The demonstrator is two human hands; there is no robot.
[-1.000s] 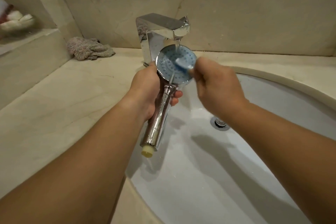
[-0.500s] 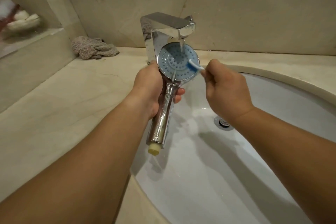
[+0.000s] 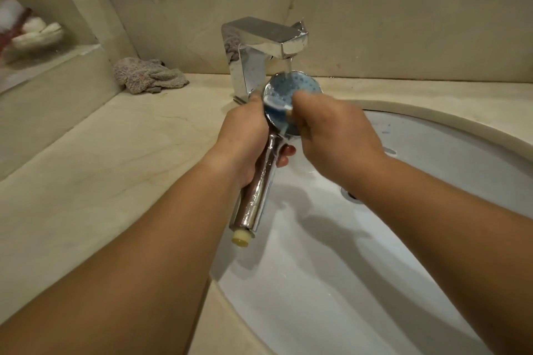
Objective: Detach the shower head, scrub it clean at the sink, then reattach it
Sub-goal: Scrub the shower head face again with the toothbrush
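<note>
1. Shower head point(image 3: 291, 89) held over the sink point(image 3: 432, 135), face up toward the camera, directly under the tap point(image 3: 265, 37) stream.
2. Long axis: handle runs down and toward the viewer from the face, threaded yellow end lowest, just inside the basin's near-left rim.
3. Left hand point(image 3: 245, 141) wrapped round the handle just below the face, thumb up by the rim of the head.
4. Right hand point(image 3: 337, 135) clenched on a brush point(image 3: 278, 102), bristle end lying across the lower-left of the face; right hand is the nearer one to the face, coming in from the right.
5. Judgement: scrub step under way; next stroke likely runs sideways across the face, at right angles to the handle.
6. Hidden: lower right of the face behind the right hand; brush handle buried in the fist; brush blurred, contact with nozzles not certain. Drain point(image 3: 350, 194) half covered by the right forearm.
7. Cloth point(image 3: 150, 75) on the counter point(image 3: 101, 167), well apart to the left.
</note>
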